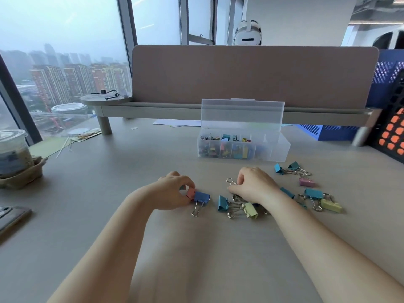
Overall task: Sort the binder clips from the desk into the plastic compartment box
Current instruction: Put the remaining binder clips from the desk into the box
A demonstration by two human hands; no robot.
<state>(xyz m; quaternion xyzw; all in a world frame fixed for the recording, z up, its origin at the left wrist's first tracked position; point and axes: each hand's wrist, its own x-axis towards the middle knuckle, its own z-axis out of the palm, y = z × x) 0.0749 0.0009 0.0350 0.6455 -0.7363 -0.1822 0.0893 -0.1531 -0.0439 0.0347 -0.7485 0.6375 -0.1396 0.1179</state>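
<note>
Pickup step: my left hand (172, 191) pinches a pink clip (190, 192), with a blue clip (201, 196) touching it just past the fingertips. My right hand (255, 186) is curled, and I cannot tell what it holds. Next I'd lift the pink clip forward to the box (277, 149).

Soft, cool daylight comes through the tall windows (65, 40) at the left and back. The haze outside washes the far buildings pale. The table (153, 162) is evenly lit with no hard glare. Only faint, diffuse shadows lie under the left hand (172, 191), the right hand (255, 185) and the binder clips (223, 203). The wide-angle lens bends lines toward the edges, so the window frames lean and the forearms swell at the bottom. The centre is fairly sharp, while the cup (12, 149) at the left edge and the crate (391, 136) at the right look soft and smeared.
</note>
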